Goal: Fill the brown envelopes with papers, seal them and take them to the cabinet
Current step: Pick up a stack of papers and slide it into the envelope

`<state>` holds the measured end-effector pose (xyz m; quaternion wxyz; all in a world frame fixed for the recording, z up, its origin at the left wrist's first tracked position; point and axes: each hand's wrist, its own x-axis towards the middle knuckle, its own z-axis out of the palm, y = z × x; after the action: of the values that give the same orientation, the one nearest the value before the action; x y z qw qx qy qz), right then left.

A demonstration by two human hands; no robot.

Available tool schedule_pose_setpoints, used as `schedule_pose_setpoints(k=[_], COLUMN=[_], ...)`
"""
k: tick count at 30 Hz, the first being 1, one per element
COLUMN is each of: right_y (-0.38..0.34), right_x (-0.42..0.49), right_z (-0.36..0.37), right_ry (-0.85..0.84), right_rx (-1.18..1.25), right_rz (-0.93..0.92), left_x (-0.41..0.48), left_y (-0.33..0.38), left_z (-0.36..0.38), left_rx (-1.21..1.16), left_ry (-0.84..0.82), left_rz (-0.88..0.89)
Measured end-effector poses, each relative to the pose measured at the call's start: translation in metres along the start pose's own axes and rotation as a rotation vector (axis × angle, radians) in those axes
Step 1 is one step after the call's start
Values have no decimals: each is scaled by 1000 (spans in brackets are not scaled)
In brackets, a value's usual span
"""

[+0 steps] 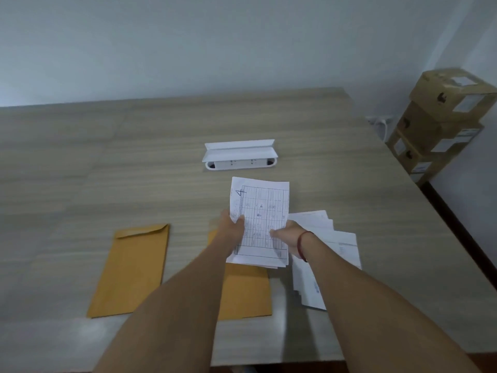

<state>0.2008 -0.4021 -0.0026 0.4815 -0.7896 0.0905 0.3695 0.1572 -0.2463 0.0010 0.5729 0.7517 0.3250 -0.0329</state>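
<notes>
- A sheaf of printed papers [262, 222] is held above the tabletop [107, 157], just on the near side of the white socket box [240, 157], form grid facing up.
- The left hand [232, 224] grips the sheaf's left edge, its fingers [239, 220] curled round it.
- The right hand [289, 238], a red band [301, 244] on its wrist, pinches the sheaf's lower right edge.
- One brown envelope [131, 267] lies flat, nearer than the socket box and to its left, flap end toward it.
- A second brown envelope [242, 292] lies straight in front of the socket box, partly hidden under the sheaf and the left forearm.
- Loose papers [336, 243] lie fanned out, nearer than the socket box and to its right.
- Stacked cardboard boxes [441, 122] stand far right of the socket box, off the tabletop.
</notes>
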Motion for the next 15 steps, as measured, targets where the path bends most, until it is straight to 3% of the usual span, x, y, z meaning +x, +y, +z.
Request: schedule_pose_setpoints(k=[10,15], right_y=[-39,-57], right_x=[57,85], right_z=[27,27], right_ry=[-72,244], right_rx=[-218,44], right_rz=[40,-66], left_x=[58,77], left_y=[-9,-19], left_z=[-40,-49], left_rx=[42,152], left_ry=[35,70], left_rz=[-56,-76])
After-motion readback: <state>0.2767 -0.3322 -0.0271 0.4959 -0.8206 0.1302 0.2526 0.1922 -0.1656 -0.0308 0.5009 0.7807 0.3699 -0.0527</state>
